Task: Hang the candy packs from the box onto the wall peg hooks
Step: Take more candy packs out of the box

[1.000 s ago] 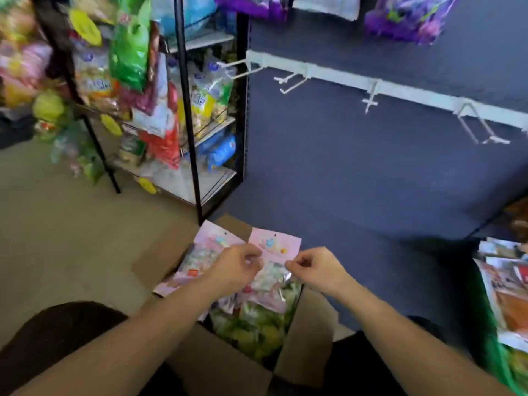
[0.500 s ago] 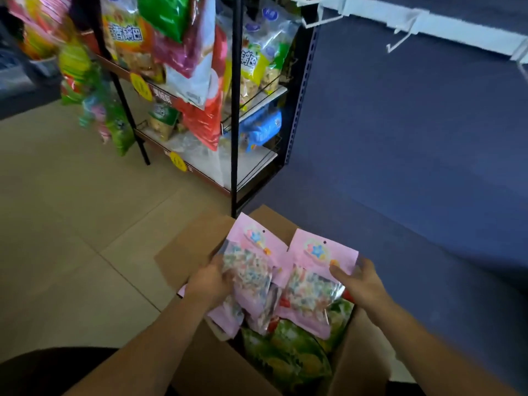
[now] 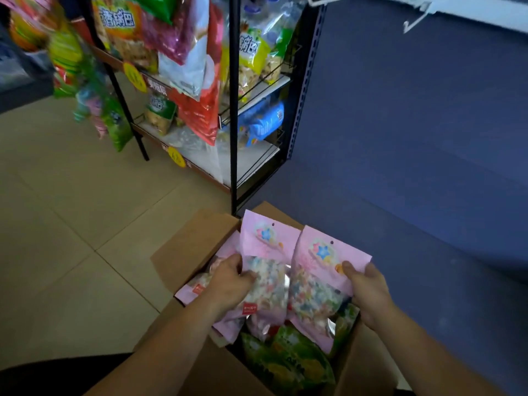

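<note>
An open cardboard box stands on the floor in front of me, filled with candy packs. My left hand grips a pink candy pack by its left side, with more pink packs fanned under it. My right hand holds a second pink candy pack by its right edge. Both packs stand upright over the box. Green candy packs lie deeper in the box. A white wall peg hook juts from the rail at the top right.
A black wire rack full of snack bags stands right behind the box on the left. The dark blue wall runs along the right. Beige tiled floor spreads to the left.
My view has tilted down toward the box, so the peg rail slid up out of frame. Both hands shifted from pinching the packs' tops to gripping their sides, spreading the two packs apart.
</note>
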